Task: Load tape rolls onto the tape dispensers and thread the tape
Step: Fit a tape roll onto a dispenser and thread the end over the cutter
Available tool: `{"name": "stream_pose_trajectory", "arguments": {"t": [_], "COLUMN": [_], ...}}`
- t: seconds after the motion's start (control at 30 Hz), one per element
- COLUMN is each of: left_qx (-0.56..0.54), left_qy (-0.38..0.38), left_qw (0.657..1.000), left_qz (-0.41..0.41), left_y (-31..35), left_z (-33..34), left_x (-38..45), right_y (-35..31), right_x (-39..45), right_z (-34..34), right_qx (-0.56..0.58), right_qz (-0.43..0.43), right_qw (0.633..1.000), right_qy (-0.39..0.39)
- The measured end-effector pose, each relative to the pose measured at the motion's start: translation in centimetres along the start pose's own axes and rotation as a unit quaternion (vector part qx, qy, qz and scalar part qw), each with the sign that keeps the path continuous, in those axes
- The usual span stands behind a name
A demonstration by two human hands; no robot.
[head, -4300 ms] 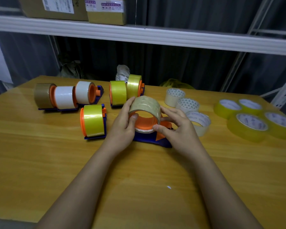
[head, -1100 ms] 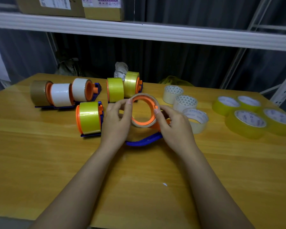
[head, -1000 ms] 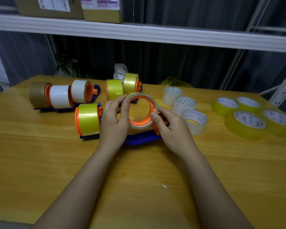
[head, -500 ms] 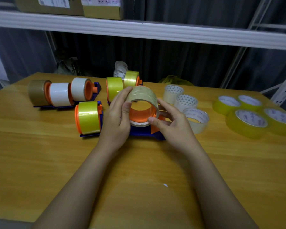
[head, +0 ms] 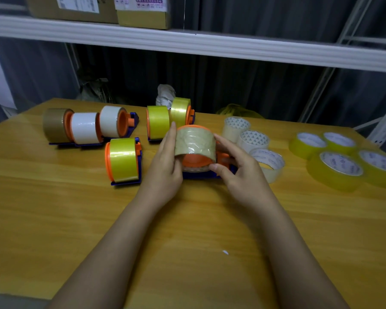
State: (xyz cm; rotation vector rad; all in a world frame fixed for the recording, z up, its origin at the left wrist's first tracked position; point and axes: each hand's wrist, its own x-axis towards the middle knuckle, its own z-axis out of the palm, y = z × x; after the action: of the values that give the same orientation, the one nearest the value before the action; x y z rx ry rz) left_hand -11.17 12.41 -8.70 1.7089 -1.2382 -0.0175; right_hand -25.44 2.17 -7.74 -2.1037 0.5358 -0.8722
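Observation:
A clear tape roll sits over the orange spool of a blue dispenser at the middle of the wooden table. The roll's band faces me. My left hand holds the roll's left side, its fingers lying up along that face. My right hand grips the right side, thumb on the upper edge and a curled fingertip at the lower edge. The dispenser's right end is hidden behind my right hand.
One loaded dispenser with yellow tape stands just left of my hands. Three loaded ones line the far left and two stand behind. Loose clear rolls and yellow rolls lie to the right. A shelf rail runs overhead.
The roll and dispenser have tipped from showing their open core to me to showing the tape band. Both hands kept hold, and the dispenser has come down onto the table.

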Motion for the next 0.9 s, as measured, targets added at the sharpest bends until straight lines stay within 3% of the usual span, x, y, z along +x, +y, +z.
{"name": "stream_pose_trajectory", "arguments": {"t": [0.3, 0.9], "left_qx": [-0.03, 0.031], "left_qy": [0.007, 0.007], "left_qw": [1.0, 0.999], "left_qz": [-0.006, -0.006], "left_y": [-0.06, -0.42], "left_z": [-0.18, 0.16], "left_x": [-0.07, -0.04], "right_y": [-0.39, 0.35], "right_x": [-0.12, 0.0], "right_z": [-0.54, 0.17], "right_qx": [-0.016, -0.047], "right_qz": [-0.05, -0.006], "right_qw": [0.999, 0.999], "right_qy": [-0.006, 0.018]}}
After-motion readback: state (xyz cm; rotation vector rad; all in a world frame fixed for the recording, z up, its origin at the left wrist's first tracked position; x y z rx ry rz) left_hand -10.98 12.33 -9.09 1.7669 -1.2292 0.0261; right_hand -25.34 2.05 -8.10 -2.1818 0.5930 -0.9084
